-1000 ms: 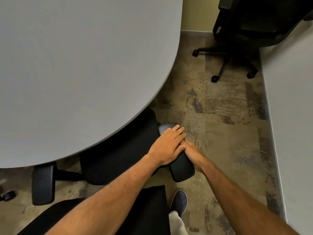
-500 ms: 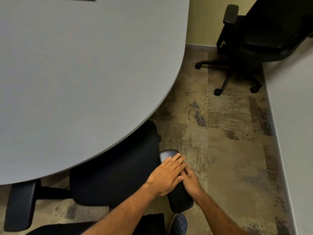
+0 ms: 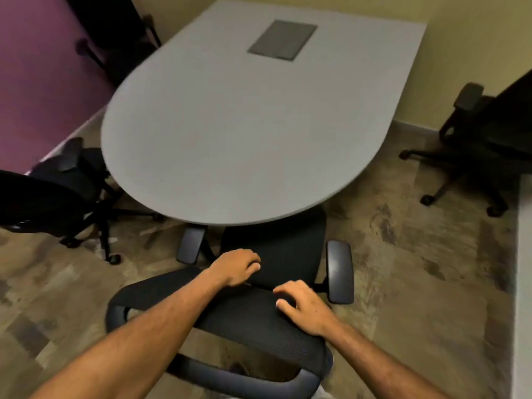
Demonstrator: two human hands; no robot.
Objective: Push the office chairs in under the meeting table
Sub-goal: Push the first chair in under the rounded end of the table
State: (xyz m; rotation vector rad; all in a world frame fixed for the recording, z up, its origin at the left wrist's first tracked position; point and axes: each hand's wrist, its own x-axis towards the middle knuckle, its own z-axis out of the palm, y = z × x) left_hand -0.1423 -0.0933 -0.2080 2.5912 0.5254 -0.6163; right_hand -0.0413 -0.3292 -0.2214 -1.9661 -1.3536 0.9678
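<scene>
A black mesh office chair (image 3: 230, 321) stands right in front of me at the rounded end of the grey meeting table (image 3: 244, 125). Its seat (image 3: 282, 249) reaches partly under the table edge, and both armrests (image 3: 339, 272) are still outside it. My left hand (image 3: 236, 267) curls over the top edge of the backrest. My right hand (image 3: 302, 306) grips the same edge further right, fingers bent onto the mesh.
A second black chair (image 3: 57, 194) stands off the table's left side and a third (image 3: 489, 145) at the right by the wall. Another dark chair (image 3: 115, 33) is at the far left. A light wall (image 3: 524, 254) bounds the right.
Both hands have left the chair's right armrest and now sit on the top of its backrest. My view has lifted and pulled back, so the whole table shows.
</scene>
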